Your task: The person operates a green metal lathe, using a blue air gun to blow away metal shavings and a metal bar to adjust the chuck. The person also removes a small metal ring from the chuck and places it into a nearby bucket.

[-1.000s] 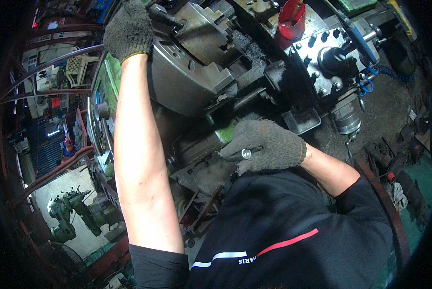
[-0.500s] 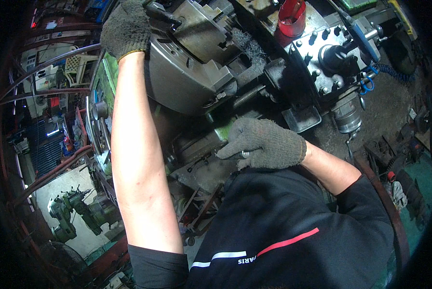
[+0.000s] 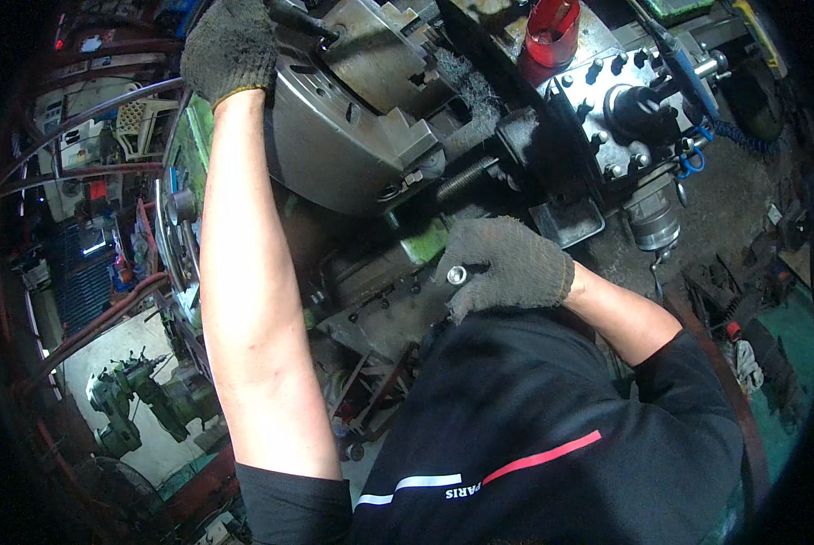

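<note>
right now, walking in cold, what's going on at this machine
A person's gloved left hand is up at the outer end of a dark bar that meets a big round metal chuck; its fingers are mostly hidden. The gloved right hand is closed around a shiny-ended handle, close to the black shirt. Farther off are a red cup and, near the chuck, some metal shavings.

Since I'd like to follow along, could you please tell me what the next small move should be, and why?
Probably a slight turn of the bar with the left hand: the bar's lower end meets the chuck, and that hand is beside it, while the right hand, gripping a tool, is apart from the chuck.
</note>
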`<move>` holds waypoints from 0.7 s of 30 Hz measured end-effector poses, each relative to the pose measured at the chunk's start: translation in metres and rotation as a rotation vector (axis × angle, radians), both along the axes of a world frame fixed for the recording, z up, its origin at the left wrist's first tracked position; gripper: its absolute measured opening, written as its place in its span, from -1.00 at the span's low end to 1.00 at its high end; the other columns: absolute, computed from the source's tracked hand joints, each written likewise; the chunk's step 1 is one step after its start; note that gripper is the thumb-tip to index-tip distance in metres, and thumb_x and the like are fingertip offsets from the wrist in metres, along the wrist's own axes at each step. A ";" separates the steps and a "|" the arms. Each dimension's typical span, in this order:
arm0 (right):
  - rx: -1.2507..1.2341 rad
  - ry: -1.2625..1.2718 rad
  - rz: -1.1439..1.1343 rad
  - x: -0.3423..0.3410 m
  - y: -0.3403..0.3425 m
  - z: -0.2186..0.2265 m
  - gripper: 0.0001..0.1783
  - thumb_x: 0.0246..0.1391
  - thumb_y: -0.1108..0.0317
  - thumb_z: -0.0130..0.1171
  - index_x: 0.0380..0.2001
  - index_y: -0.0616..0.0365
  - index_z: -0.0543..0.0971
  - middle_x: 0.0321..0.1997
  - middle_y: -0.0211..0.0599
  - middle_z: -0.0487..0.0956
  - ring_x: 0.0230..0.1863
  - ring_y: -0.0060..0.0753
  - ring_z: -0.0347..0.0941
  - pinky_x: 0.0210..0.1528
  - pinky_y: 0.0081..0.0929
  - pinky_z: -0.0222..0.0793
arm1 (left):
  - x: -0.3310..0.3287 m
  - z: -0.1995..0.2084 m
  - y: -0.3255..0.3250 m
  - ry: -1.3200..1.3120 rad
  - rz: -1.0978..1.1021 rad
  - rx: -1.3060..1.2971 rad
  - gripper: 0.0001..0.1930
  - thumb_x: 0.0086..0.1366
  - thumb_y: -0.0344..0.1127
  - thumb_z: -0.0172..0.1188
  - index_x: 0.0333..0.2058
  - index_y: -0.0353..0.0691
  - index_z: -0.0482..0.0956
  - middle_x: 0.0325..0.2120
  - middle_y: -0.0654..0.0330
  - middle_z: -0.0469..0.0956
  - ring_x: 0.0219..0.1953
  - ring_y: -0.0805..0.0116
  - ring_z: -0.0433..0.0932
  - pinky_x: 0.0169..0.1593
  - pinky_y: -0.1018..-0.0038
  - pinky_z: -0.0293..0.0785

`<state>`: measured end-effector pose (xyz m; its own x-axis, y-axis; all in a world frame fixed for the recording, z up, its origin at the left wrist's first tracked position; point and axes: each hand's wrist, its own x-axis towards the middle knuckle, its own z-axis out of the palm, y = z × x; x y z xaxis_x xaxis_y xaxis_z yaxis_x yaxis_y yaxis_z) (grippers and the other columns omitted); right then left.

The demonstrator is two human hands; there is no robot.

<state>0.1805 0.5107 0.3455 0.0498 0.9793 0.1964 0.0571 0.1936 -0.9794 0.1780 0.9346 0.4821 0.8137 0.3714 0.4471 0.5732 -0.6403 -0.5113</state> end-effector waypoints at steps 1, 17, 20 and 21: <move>-0.039 -0.004 0.009 0.000 0.000 0.000 -0.46 -0.03 -0.04 0.69 -0.12 0.10 0.80 -0.11 -0.14 0.72 -0.05 0.02 0.70 0.00 -0.11 0.60 | -0.004 -0.002 0.006 -0.015 -0.049 0.025 -0.66 0.60 -0.14 -0.03 0.05 -0.05 0.72 -0.06 -0.10 0.77 0.01 -0.23 0.75 0.04 -0.16 0.66; -0.129 -0.029 -0.048 0.003 0.009 -0.010 -0.43 0.05 -0.03 0.62 0.03 0.07 0.79 -0.11 -0.06 0.73 -0.06 0.03 0.71 0.02 -0.10 0.59 | 0.005 0.004 -0.032 -0.359 -0.106 -0.274 -0.41 0.68 0.02 -0.18 -0.16 -0.30 0.77 -0.11 -0.29 0.74 0.02 -0.37 0.68 0.11 -0.19 0.49; -0.178 -0.038 -0.166 0.000 0.011 -0.015 -0.56 0.21 0.09 0.49 0.08 0.06 0.77 -0.06 -0.04 0.73 0.00 0.04 0.72 0.10 -0.10 0.60 | 0.003 0.002 -0.026 -0.317 -0.138 -0.222 -0.43 0.67 0.00 -0.16 -0.15 -0.28 0.77 -0.11 -0.26 0.74 0.04 -0.35 0.68 0.11 -0.18 0.49; -0.195 -0.022 -0.234 -0.005 0.013 -0.028 -0.61 0.26 0.15 0.43 0.08 0.07 0.77 -0.04 -0.02 0.73 0.02 0.04 0.72 0.12 -0.10 0.60 | 0.002 0.000 -0.019 -0.288 -0.161 -0.181 -0.44 0.66 -0.01 -0.16 -0.15 -0.28 0.77 -0.11 -0.25 0.74 0.04 -0.34 0.69 0.11 -0.17 0.50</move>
<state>0.1752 0.5234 0.3173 0.2759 0.9611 0.0096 0.1001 -0.0188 -0.9948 0.1800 0.9151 0.4825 0.7187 0.3431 0.6047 0.5618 -0.7990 -0.2144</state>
